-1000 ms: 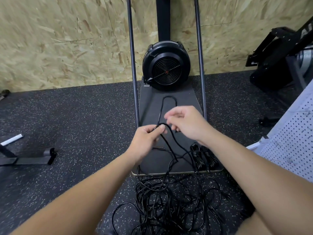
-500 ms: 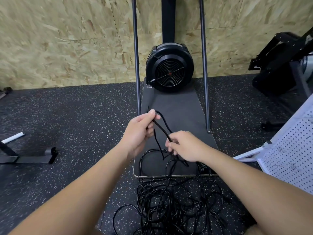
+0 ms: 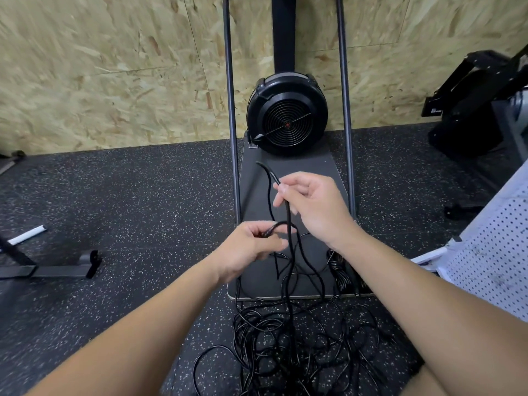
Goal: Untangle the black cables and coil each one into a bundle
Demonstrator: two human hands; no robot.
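Over a speckled gym floor, we work one black cable free of the rest. Our right hand pinches the strand between thumb and fingers, raised above the dark platform of a fan machine, the cable's loose end curving up and away past the fingertips. Our left hand, lower and just beside it, closes its grip on a small loop of the same cable. From both hands the strand drops to the tangled heap lying on the floor at the platform's near edge, between our forearms. One coiled bundle already rests on the platform's right corner, partly hidden behind our right wrist.

We judge this to be the start of coiling a second cable: the first loop is formed, most of the length still buried in the heap. The next move calls for drawing more strand up with the right hand and laying it as even loops into the left, pulling gently so that the heap does not knot tighter or lift with it.
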